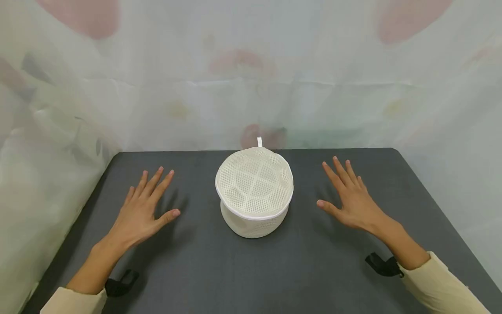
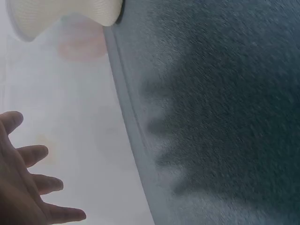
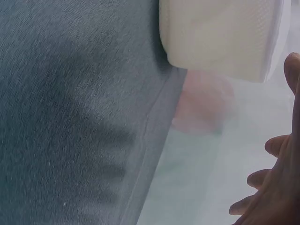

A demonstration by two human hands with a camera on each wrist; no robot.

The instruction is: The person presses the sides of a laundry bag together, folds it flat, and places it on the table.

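A round white mesh zip case stands in the middle of the dark grey table, its lid tilted toward me and a small loop tab at its far edge. My left hand hovers flat to the case's left, fingers spread and holding nothing. To the right of the case, my right hand is spread the same way, also apart from it. In the left wrist view the case shows at the top, with spread fingers at lower left. The right wrist view has the case at the top and fingertips at right.
A pale printed curtain hangs behind and on both sides of the table. The table's far edge runs just behind the case. Black wrist straps show at both cream sleeves.
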